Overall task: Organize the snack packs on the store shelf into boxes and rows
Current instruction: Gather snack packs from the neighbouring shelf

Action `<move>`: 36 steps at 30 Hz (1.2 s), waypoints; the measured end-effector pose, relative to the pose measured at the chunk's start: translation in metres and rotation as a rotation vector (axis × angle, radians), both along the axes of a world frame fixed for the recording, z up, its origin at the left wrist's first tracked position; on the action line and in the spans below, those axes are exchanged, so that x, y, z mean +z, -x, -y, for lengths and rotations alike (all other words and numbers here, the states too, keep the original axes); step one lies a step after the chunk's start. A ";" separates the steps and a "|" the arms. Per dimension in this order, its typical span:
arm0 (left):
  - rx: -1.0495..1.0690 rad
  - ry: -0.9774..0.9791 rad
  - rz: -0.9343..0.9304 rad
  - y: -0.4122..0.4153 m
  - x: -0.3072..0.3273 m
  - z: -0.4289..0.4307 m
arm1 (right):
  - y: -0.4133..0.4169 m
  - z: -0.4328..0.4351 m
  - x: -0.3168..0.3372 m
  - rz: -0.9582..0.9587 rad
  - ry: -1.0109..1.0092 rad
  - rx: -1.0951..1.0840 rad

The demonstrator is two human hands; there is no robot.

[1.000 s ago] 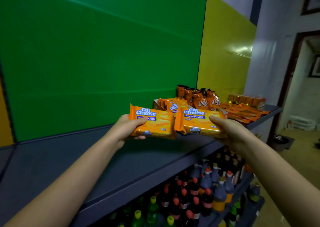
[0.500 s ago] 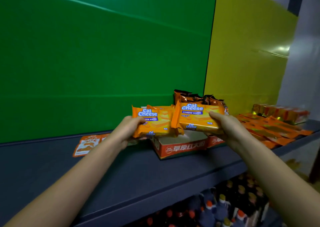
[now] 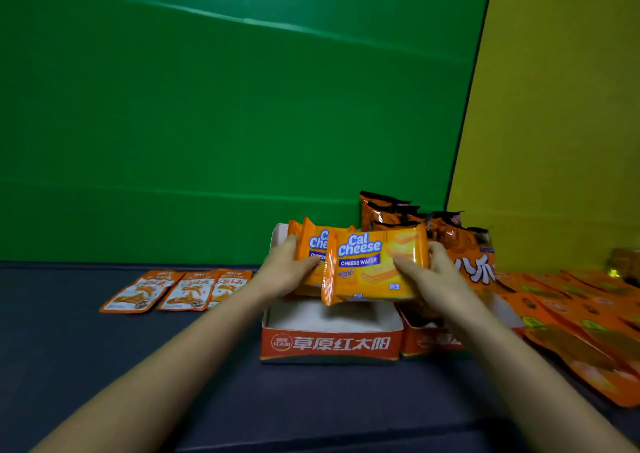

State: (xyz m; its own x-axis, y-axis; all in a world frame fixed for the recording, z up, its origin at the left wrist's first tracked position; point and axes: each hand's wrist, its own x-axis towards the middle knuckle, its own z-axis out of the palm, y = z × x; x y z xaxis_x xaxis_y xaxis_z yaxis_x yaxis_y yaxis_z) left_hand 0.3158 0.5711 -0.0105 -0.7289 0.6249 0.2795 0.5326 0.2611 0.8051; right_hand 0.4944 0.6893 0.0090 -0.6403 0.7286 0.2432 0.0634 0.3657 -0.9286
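Loading the red box (image 3: 329, 343)
The left hand (image 3: 287, 272) grips the rear pack (image 3: 313, 244), the right hand (image 3: 433, 276) the front pack (image 3: 374, 265), both above the box; likely light, slick-wrapped and brittle inside, so hold the side edges.

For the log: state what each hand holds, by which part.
Left hand grips the rear Cal Cheese pack by its left end; right hand, the front Cal Cheese pack by its right end.

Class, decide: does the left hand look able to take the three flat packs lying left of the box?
Probably not yet: the left hand grips a Cal Cheese pack. Otherwise the way to the flat packs looks free, only bare shelf between.
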 end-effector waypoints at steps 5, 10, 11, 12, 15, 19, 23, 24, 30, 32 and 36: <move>0.010 0.125 -0.139 0.004 -0.003 -0.006 | 0.010 -0.003 -0.014 0.057 -0.070 0.084; 0.140 0.322 -0.437 0.011 0.000 0.000 | 0.013 -0.001 -0.013 0.130 -0.105 0.124; 0.161 0.348 -0.497 0.014 0.001 0.002 | 0.014 -0.001 -0.013 0.149 -0.105 0.134; 0.164 0.354 -0.526 0.017 0.002 0.003 | 0.014 0.000 -0.012 0.160 -0.102 0.142; 0.113 0.304 -0.502 0.023 0.003 0.010 | 0.020 0.005 -0.015 0.164 -0.082 0.164; 0.059 0.183 -0.482 0.033 0.002 0.020 | 0.031 0.009 -0.020 0.235 -0.121 0.197; 0.037 0.017 -0.492 0.036 0.001 0.030 | 0.034 0.010 -0.020 0.354 -0.313 0.143; 0.052 -0.018 -0.506 0.037 0.000 0.033 | 0.034 0.011 -0.021 0.383 -0.383 0.120; 0.140 -0.084 -0.571 0.040 -0.004 0.050 | 0.039 0.015 -0.022 0.423 -0.553 0.002; 0.153 -0.072 -0.583 0.040 -0.004 0.055 | 0.040 0.013 -0.022 0.442 -0.600 -0.022; 0.187 -0.026 -0.602 0.038 -0.006 0.064 | 0.044 0.017 -0.025 0.514 -0.828 -0.109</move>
State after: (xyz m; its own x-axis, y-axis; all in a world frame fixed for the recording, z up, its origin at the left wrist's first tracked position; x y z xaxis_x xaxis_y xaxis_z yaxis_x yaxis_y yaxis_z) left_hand 0.2774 0.5073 -0.0163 -0.5357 0.4893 0.6882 0.8414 0.3778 0.3863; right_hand 0.4509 0.6725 -0.0158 -0.7505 0.5146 0.4148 0.4601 0.8573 -0.2311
